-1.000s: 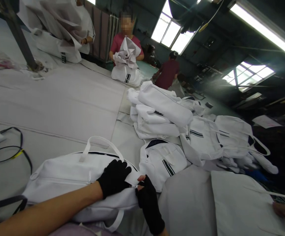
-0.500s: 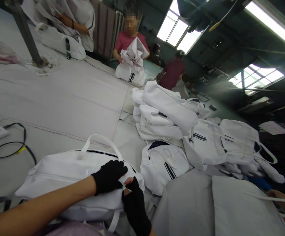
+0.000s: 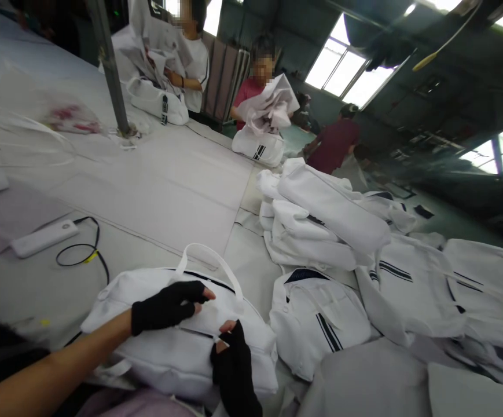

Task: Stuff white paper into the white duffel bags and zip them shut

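Observation:
A white bag [image 3: 164,353] with a navy stripe and a looped white handle [image 3: 208,258] lies on the table in front of me. My left hand [image 3: 166,306], in a black fingerless glove, presses flat on the bag's top beside a dark zip opening. My right hand [image 3: 234,365], also gloved, pinches something small at the zip's right end; I take it for the zip pull, though it is too small to be sure.
A heap of white bags [image 3: 333,231] fills the table to the right. A white power bank [image 3: 43,237] with a black cable [image 3: 81,255] lies at left. A metal post [image 3: 110,69] stands at the back. Two co-workers [image 3: 257,87] handle white paper and bags across the table; a third stands behind.
The zip shows a dark gap between my hands that was closed before. My left hand slid left along the bag's top; my view swung left and down.

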### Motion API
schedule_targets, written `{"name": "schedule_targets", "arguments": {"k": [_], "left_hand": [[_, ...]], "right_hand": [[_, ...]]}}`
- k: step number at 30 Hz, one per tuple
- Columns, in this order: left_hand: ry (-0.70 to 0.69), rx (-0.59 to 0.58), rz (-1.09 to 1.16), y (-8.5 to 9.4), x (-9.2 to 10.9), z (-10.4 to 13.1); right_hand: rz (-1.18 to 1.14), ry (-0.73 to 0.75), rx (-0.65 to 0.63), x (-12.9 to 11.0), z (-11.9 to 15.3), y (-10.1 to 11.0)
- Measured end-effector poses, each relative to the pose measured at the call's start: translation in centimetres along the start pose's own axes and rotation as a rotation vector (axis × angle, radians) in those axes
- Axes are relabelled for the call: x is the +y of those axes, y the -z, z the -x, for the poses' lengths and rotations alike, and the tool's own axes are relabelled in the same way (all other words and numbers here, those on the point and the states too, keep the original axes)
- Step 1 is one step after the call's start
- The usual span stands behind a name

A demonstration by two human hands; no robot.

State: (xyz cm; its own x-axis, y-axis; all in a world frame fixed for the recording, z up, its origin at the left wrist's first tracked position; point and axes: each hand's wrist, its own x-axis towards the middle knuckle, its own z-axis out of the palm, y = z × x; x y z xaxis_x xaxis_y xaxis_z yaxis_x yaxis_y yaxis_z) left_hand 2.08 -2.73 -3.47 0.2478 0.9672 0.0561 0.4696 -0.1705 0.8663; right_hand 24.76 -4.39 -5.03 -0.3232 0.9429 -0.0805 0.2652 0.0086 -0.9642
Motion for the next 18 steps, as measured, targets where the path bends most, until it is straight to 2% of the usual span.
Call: {"name": "schedule_targets", "arguments": {"k": [2, 3, 5, 8, 11, 15, 18], "left_hand": [[0.231, 0.162, 0.008, 1.8, 1.1, 0.8], [0.312, 0.219, -0.058, 2.1, 1.6, 1.3], [0.367, 0.221, -0.260, 1.3, 2.2, 2.6], [0.360, 0.130, -0.571, -1.8, 1.7, 3.9], [0.341, 0.031, -0.683, -3.7, 0.9, 4.1], [0.274, -0.068, -0.654, -3.2, 0.5, 3.8], [0.232, -0.015, -0.584, -2.4, 0.7, 3.8]], "right_hand": [[-0.042, -0.039, 0.007, 0.1, 0.0, 0.4], [-0.045, -0.047, 0.003, 0.1, 0.0, 0.5], [-0.039, -0.049, -0.022, 0.1, -0.1, 0.5], [0.022, -0.016, -0.053, 0.2, -0.1, 0.2], [0.052, -0.015, -0.032, 1.3, 0.1, 0.0], [0.025, -0.052, 0.028, 3.3, 0.4, 0.0], [0.035, -0.045, 0.068, 4.1, 0.3, -0.3]]}}
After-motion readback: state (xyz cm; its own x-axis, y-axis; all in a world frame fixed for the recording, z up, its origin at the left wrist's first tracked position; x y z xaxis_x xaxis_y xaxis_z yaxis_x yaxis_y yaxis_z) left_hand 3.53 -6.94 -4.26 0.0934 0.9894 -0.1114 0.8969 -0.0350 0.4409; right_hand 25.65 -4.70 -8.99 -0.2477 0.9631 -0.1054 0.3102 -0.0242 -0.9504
